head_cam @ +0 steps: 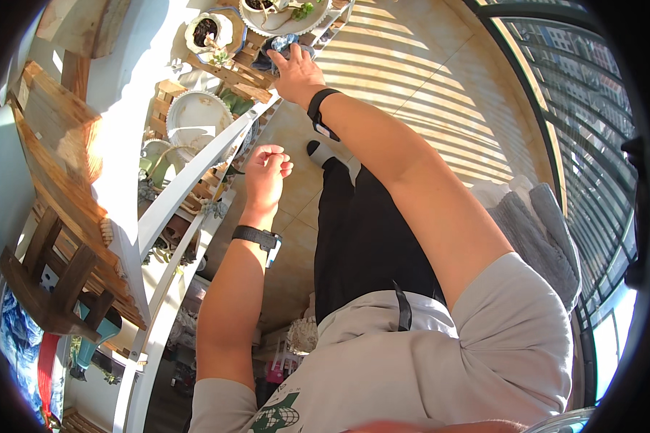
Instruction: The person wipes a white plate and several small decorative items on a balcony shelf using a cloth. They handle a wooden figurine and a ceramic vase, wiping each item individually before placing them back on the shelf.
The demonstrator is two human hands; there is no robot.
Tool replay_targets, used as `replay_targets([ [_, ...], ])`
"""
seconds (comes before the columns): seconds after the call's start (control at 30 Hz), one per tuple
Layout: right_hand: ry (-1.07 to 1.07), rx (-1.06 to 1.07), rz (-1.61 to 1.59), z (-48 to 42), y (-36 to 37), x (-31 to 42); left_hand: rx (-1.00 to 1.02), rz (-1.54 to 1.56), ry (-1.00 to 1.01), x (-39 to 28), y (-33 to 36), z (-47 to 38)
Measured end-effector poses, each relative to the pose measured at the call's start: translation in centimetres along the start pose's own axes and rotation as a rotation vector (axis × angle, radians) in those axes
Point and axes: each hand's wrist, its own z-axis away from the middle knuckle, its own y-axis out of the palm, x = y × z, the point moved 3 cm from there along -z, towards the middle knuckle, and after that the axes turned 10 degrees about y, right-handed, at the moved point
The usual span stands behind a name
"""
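My right hand (299, 70) reaches to the top of the view, its fingers on a crumpled dark blue-grey cloth (264, 58) at the edge of a slatted wooden shelf. Part of the cloth is hidden beneath the fingers. Beside it, a white scalloped pot (208, 32) with soil and a succulent stands on an octagonal saucer. Above the hand lies a round white plate (281, 23) with a small pot and a trailing succulent. My left hand (270, 170) hangs below, fingers loosely curled, with nothing visible in it, beside the white frame of the plant stand.
The white rail (206, 168) of the stand runs diagonally past my left hand. A stained white plate (197, 116) sits on slats behind it. Wooden stair-like boards (59, 157) and a dark wooden stool (59, 287) are at left. A grey cushion or fabric (541, 233) lies by the barred window at right.
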Motion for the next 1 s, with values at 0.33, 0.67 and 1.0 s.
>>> replay_targets([
  [0.33, -0.261, -0.178, 0.086, -3.6, 4.2, 3.1, 0.098, -0.022, -0.032, 6.0, -3.4, -1.5],
  [0.67, -0.205, 0.068, 0.313, -2.3, 2.2, 0.2, 0.067, 0.013, 0.013, 3.5, -1.5, -2.2],
  [1.0, -0.14, -0.081, -0.593, -1.7, -0.4, -0.8, -0.425, 0.585, 0.207, -6.8, 4.7, -13.6],
])
